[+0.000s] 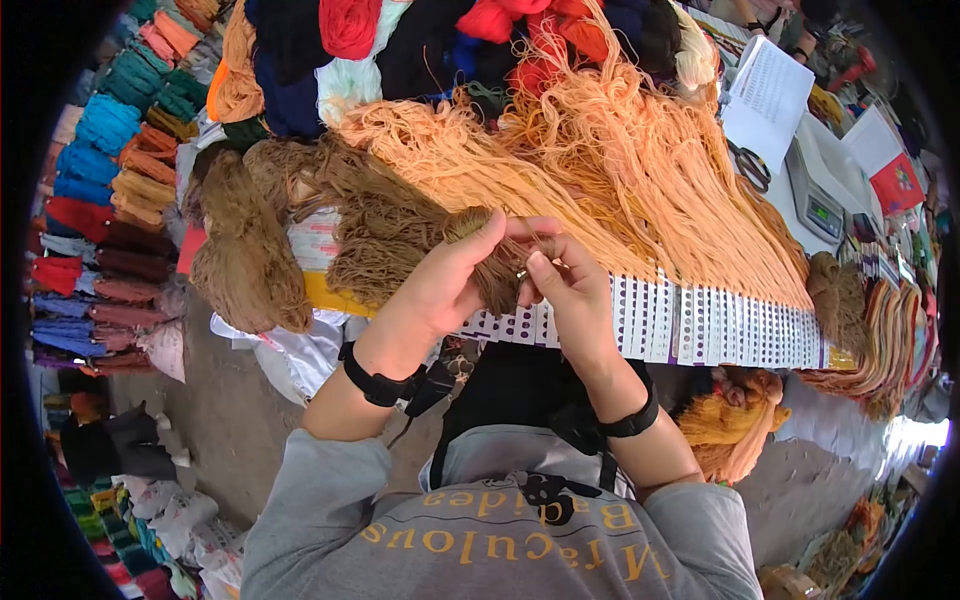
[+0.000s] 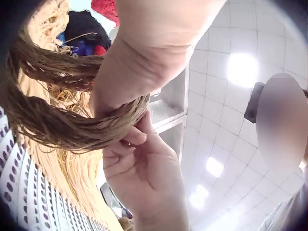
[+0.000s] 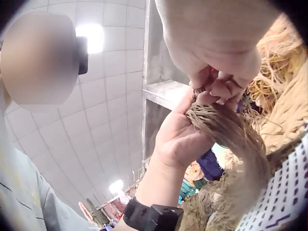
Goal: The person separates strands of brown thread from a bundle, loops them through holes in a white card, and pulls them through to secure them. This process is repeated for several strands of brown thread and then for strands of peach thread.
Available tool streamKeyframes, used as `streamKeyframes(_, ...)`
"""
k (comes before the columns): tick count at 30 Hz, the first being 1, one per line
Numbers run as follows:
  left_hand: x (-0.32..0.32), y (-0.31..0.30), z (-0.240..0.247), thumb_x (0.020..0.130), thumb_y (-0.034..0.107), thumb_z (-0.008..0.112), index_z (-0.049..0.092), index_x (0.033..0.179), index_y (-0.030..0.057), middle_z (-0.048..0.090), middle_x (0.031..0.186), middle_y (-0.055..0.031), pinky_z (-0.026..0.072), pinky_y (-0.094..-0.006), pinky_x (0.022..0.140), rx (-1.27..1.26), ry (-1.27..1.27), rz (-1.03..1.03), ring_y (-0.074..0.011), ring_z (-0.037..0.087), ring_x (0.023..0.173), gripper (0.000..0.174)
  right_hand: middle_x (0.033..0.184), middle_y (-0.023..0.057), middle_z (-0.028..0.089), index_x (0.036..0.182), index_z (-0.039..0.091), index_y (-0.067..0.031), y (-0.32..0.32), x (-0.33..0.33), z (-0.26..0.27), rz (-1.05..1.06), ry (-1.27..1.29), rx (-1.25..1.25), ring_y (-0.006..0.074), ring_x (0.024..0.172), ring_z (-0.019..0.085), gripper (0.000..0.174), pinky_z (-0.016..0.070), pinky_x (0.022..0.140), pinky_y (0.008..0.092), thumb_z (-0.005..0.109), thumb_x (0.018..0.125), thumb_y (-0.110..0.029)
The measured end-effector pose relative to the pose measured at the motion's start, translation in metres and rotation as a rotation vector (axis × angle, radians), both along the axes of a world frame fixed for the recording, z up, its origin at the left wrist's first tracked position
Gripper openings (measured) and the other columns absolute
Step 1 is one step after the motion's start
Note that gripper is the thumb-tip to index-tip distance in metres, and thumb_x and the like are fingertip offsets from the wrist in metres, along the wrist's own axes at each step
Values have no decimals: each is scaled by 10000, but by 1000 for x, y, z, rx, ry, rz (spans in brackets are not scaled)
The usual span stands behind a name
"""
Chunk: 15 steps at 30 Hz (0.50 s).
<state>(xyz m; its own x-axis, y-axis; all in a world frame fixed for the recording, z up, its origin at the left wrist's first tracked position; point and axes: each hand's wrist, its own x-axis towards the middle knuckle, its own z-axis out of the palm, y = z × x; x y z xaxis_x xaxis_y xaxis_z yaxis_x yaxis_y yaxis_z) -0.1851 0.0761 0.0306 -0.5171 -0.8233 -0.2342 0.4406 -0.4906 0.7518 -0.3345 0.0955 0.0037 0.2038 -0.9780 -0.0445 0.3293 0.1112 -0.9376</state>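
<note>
A looped skein of brown yarn (image 1: pixel 497 280) is held up between both hands, in front of the body. My left hand (image 1: pixel 437 283) grips it, the loop passing round the hand with the thumb on top. My right hand (image 1: pixel 575 295) pinches strands at the skein's near end with thumb and fingertips, right beside the left fingers. In the left wrist view the skein (image 2: pixel 72 127) hangs as an open loop. The right wrist view shows the right fingers (image 3: pixel 219 89) bunched over the gathered strands, above the left palm (image 3: pixel 180 139).
Piles of brown yarn (image 1: pixel 390 235) lie to the left on the table. Long peach yarn (image 1: pixel 640 170) hangs along white hole-punched cards (image 1: pixel 700 325) at the table's front edge. A scale (image 1: pixel 820 205), scissors (image 1: pixel 750 168) and papers (image 1: pixel 765 95) stand to the right.
</note>
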Motion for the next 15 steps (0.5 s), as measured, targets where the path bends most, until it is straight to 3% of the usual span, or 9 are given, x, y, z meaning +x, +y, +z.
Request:
streamKeyframes(1,0,0,1,975,427,352,522,1215,-13,604,966,-80,483,-286,656,19,14,21,-157,572,708,530,798,42,581,926,553,0,1,-1,2,2,-25,4,92,620,551,91,437,585,224,531,920,-88)
streamKeyframes(4,9,-5,-6,991,400,293,495,1234,-24,596,1075,-120,490,-321,727,28,152,-89,-201,585,822,528,837,58,597,933,534,-2,1,-2,2,6,-50,-23,111,649,574,122,441,627,236,485,945,-114)
streamKeyframes(10,13,-6,1,987,394,318,480,1248,-44,574,1116,-143,488,-338,817,101,95,47,-191,578,907,535,842,90,613,934,497,-13,3,-5,1,49,-157,3,142,650,594,132,453,639,246,435,967,-125)
streamKeyframes(15,21,-6,3,984,381,345,503,1223,-49,564,942,-87,480,-334,819,73,68,111,-133,560,818,516,787,83,610,919,488,-10,5,-7,4,31,-78,2,141,639,592,148,464,619,246,433,971,-138)
